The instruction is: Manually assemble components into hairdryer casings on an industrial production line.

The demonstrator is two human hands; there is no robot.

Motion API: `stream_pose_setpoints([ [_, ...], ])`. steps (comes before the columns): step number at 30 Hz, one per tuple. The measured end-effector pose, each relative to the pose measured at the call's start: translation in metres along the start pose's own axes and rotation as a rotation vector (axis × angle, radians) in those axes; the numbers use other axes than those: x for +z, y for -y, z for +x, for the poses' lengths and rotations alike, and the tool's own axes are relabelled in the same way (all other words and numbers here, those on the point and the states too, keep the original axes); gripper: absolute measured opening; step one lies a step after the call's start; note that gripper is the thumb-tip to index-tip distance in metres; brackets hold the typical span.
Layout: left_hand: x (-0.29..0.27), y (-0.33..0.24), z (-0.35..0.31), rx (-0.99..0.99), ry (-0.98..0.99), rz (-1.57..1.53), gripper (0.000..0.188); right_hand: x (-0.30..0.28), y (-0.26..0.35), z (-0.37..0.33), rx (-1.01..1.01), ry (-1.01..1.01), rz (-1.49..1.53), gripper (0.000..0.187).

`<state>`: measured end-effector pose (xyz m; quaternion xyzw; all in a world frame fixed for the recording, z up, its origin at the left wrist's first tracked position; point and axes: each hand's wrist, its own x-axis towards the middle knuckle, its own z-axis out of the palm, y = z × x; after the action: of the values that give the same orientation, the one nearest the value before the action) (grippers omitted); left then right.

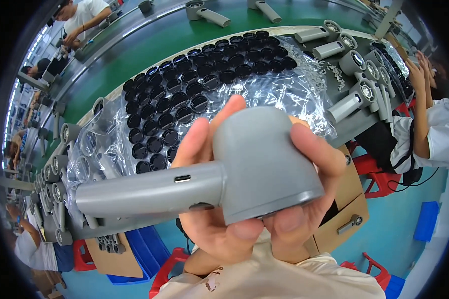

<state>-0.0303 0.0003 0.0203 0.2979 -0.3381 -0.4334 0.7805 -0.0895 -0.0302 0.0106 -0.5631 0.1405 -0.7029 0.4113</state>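
A grey handheld fan (267, 159) is held up close in front of me, its handle pointing left and its round head to the right. A small charging slot shows in the side of the handle. My left hand (217, 236) is closed around the head from the left, beside the handle joint. My right hand (317, 184) grips the head from the right, its fingers wrapped over the side. Both thumbs press along the lower rim of the head. The face on that rim is mostly turned out of sight.
Rows of black round caps (189, 75) lie on plastic film behind the fan. Small clear pieces (312, 70) are heaped to their right. More grey fans (354, 62) stand at both sides. Beyond runs a green conveyor belt (110, 74). Co-workers (82, 17) sit nearby; cardboard boxes (351, 219) stand below.
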Motion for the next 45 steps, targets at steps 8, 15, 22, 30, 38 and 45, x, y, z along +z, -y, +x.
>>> stream_pose_setpoints([
  [8,0.005,0.013,0.006,0.35,-0.152,-0.029,0.066,0.007,-0.003,0.0,-0.05,0.017,0.142,0.054],
  [15,-0.006,0.022,0.014,0.08,-0.05,-0.111,0.072,-0.013,-0.021,-0.001,0.009,0.084,-0.108,0.059],
  [22,-0.056,-0.043,-0.009,-0.626,0.397,0.293,0.07,-0.022,-0.005,0.0,-0.073,0.033,-0.051,0.094],
  [30,-0.022,0.0,0.011,0.585,0.198,0.518,0.062,-0.013,-0.008,-0.002,-0.153,0.099,-0.089,0.081],
  [38,-0.021,-0.001,0.0,0.361,-0.056,0.358,0.06,0.004,-0.008,-0.011,-0.089,0.106,-0.188,0.08],
  [45,-0.025,0.008,0.015,0.486,0.01,0.228,0.058,0.005,-0.013,-0.008,-0.051,0.119,-0.103,0.08],
])
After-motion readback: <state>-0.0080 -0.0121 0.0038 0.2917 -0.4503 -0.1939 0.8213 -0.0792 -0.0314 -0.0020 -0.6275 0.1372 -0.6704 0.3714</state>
